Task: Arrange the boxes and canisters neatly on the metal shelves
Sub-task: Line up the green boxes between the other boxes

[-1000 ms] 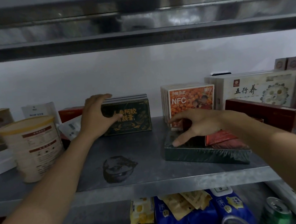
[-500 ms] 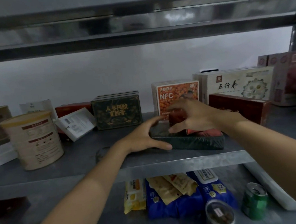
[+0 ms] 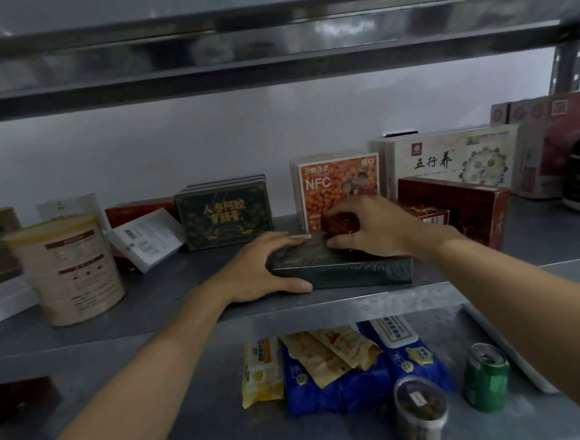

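In the head view, a flat green box [image 3: 347, 270] is seen lying on the metal shelf [image 3: 184, 296], near its front edge. The grip of the left hand [image 3: 261, 270] is closed round the box's left end, with fingers laid over the top and the thumb pressed along the front side. A small dark red box [image 3: 338, 222] is pinched in the grip of the right hand [image 3: 375, 227], just above the green box's top. An orange NFC box [image 3: 339, 182] is stood upright behind. A cream canister [image 3: 69, 269] is placed well to the left.
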